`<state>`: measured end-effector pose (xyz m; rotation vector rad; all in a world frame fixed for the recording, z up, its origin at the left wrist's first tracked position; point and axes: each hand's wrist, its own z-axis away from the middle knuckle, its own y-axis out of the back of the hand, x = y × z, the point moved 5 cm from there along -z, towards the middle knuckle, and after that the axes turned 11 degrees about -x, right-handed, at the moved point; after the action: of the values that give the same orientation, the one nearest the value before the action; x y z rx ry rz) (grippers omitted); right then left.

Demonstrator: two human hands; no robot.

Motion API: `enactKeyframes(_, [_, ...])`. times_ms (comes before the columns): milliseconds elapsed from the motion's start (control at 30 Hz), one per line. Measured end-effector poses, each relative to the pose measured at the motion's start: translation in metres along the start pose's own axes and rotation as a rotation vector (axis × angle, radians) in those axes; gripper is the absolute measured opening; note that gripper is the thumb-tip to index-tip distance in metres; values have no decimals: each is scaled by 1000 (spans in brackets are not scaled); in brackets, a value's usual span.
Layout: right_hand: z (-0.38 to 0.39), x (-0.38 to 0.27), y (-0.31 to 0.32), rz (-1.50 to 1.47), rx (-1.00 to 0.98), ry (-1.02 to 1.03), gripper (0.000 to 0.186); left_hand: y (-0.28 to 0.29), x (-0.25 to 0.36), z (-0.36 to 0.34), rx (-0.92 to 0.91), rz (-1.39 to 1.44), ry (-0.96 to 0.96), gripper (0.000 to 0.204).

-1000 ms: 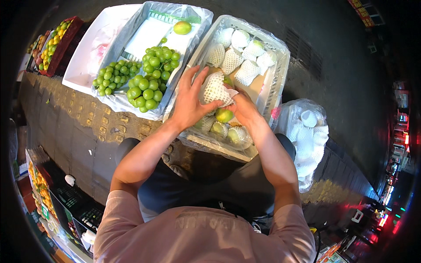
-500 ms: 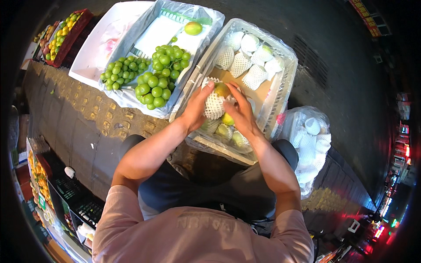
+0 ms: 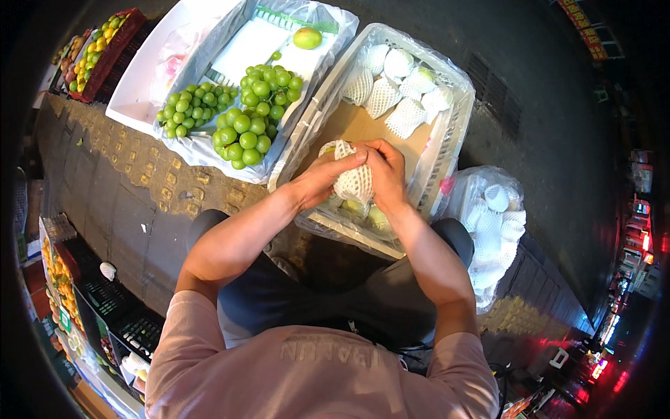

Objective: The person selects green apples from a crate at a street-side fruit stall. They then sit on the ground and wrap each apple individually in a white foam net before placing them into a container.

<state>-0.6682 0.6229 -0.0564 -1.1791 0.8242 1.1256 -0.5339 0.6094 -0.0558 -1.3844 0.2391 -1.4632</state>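
Observation:
Over the near part of a pale plastic crate [image 3: 447, 150], both my hands are closed around one fruit in a white foam net sleeve [image 3: 354, 185]. My left hand [image 3: 317, 180] grips its left side, thumb across the top. My right hand [image 3: 388, 174] wraps the right side, fingers curled near the upper end. The net covers most of the fruit, which looks like a mango. Below my hands lie more netted green-yellow fruits [image 3: 377, 218]. Several white-netted fruits [image 3: 407, 120] fill the crate's far end, with brown cardboard [image 3: 356, 123] showing between.
Left of the crate, a lined crate [image 3: 333, 56] holds green grapes [image 3: 241, 133] and a bare green-yellow fruit [image 3: 307, 38]. A white foam box [image 3: 139, 91] adjoins it. At right stands a clear bag of foam nets [image 3: 492, 230]. Dark fruit crates [image 3: 115, 300] are at lower left.
The foam net now covers the fruit, whose green-orange skin showed before. My hands have come closer together, with the right fingers curled in over the upper end.

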Motion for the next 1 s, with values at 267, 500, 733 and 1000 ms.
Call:
enactKeyframes(267, [-13, 9, 7, -171, -161, -147, 33, 5, -24, -16, 58, 187, 98, 46])
enactKeyframes(500, [21, -83, -29, 825, -403, 455, 74, 28, -12, -11, -40, 443, -9, 39])
enactKeyframes(733, [17, -43, -37, 859, -312, 460, 102, 11, -4, 5, 10, 437, 71, 48])
enactKeyframes(1000, [-5, -38, -23, 386, -132, 68, 89, 33, 8, -5, 262, -89, -126, 84])
